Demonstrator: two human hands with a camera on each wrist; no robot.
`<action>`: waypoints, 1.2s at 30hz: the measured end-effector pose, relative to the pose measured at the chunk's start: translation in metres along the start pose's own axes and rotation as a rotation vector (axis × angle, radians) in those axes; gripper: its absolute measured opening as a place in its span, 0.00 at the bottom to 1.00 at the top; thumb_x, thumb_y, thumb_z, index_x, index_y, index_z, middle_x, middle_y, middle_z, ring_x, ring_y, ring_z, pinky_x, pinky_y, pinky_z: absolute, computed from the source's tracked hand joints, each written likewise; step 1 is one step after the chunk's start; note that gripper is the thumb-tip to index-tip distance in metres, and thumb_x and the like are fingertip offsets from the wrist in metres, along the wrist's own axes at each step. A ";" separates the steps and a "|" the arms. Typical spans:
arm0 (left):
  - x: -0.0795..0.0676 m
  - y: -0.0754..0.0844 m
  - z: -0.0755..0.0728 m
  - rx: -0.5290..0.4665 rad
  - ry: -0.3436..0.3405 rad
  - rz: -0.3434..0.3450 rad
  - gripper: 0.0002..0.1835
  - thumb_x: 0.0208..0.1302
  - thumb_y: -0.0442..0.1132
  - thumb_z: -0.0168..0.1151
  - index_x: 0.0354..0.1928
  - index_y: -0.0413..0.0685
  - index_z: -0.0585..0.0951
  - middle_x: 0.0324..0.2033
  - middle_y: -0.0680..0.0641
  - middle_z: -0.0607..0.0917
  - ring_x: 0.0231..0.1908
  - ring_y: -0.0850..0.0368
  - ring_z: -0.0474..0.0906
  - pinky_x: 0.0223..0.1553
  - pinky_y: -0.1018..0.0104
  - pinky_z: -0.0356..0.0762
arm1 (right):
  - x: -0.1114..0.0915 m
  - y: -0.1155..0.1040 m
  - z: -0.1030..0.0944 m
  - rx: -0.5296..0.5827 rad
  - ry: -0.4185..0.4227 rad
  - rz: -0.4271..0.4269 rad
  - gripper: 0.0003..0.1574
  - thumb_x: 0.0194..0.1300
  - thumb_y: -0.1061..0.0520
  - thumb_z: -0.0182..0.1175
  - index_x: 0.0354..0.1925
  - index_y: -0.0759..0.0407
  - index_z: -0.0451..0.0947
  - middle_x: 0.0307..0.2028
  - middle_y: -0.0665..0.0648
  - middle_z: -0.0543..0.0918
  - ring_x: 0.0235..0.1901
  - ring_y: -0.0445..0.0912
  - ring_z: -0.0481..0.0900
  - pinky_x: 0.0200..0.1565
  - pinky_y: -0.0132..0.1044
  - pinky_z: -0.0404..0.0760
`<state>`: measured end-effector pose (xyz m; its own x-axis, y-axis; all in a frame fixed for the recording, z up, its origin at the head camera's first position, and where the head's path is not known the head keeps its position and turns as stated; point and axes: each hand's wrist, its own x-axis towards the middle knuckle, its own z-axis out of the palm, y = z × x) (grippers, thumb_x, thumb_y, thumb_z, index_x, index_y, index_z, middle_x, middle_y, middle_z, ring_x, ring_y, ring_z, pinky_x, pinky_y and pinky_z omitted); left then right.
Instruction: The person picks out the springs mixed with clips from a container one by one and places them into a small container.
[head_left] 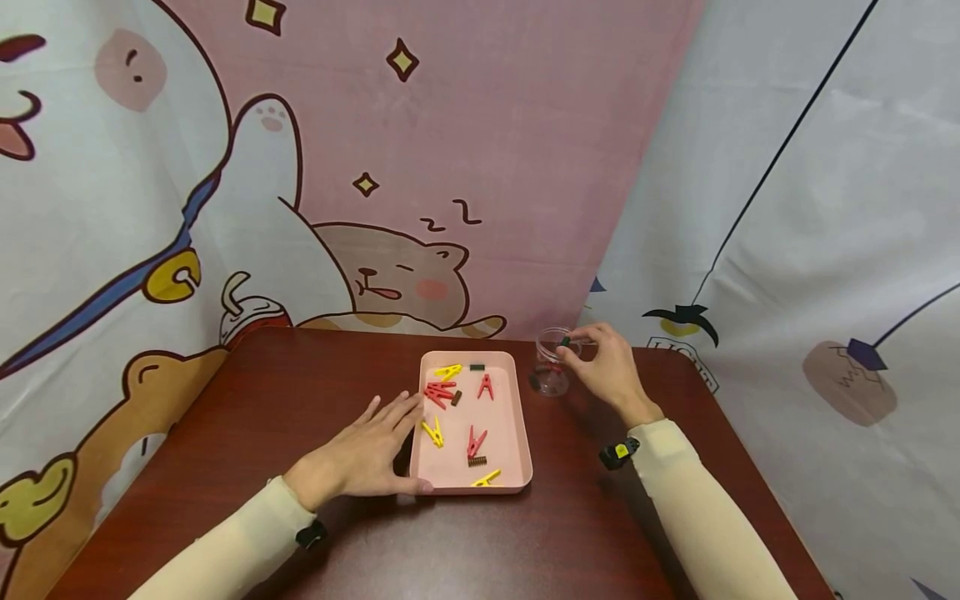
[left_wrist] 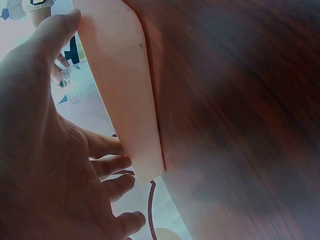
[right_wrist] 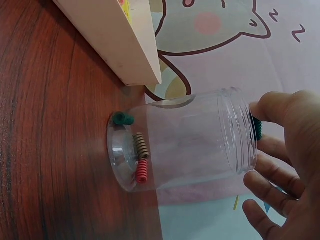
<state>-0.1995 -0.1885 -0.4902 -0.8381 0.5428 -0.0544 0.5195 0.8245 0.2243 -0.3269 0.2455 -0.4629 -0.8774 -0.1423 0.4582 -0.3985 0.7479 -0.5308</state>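
Observation:
My right hand (head_left: 611, 371) pinches a dark green coil spring (right_wrist: 257, 128) between thumb and finger at the mouth of a clear plastic jar (right_wrist: 190, 140). The jar stands upright on the table, lidless. On its bottom lie a green spring (right_wrist: 122, 118), a brown spring (right_wrist: 142, 146) and a red spring (right_wrist: 142, 171). With fingers spread, my left hand (head_left: 363, 454) rests against the left side and near corner of a pink tray (head_left: 502, 417). Inside the tray are several red clips (head_left: 486, 387), yellow clips (head_left: 448, 372) and loose springs (head_left: 477, 461).
The tray and jar share a dark reddish-brown wooden table (head_left: 480, 550), the jar just right of the tray's far corner. Behind the table's far edge hangs a cartoon-printed cloth (head_left: 525, 167), which also runs along both sides.

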 end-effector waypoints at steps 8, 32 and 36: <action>0.000 0.001 -0.001 -0.006 -0.007 -0.001 0.73 0.65 0.88 0.67 0.93 0.38 0.62 0.95 0.38 0.59 0.95 0.33 0.52 0.92 0.24 0.50 | -0.001 0.002 0.001 0.011 -0.003 0.018 0.25 0.76 0.48 0.81 0.62 0.62 0.92 0.64 0.67 0.89 0.61 0.68 0.89 0.62 0.67 0.88; 0.000 0.001 -0.002 -0.010 -0.001 -0.001 0.72 0.65 0.86 0.68 0.92 0.38 0.62 0.94 0.37 0.59 0.95 0.34 0.53 0.92 0.24 0.51 | -0.003 0.010 0.001 0.027 -0.011 0.052 0.39 0.78 0.37 0.77 0.76 0.56 0.85 0.70 0.68 0.84 0.68 0.69 0.85 0.70 0.72 0.83; 0.000 0.002 -0.002 -0.008 -0.003 -0.002 0.72 0.65 0.86 0.68 0.92 0.38 0.62 0.94 0.37 0.59 0.95 0.34 0.53 0.92 0.24 0.51 | -0.005 0.011 0.001 0.029 -0.009 0.046 0.39 0.78 0.37 0.77 0.76 0.56 0.85 0.70 0.69 0.84 0.68 0.70 0.84 0.71 0.72 0.82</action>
<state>-0.1991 -0.1876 -0.4875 -0.8386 0.5416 -0.0577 0.5164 0.8244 0.2318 -0.3273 0.2536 -0.4719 -0.8974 -0.1144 0.4261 -0.3651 0.7348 -0.5717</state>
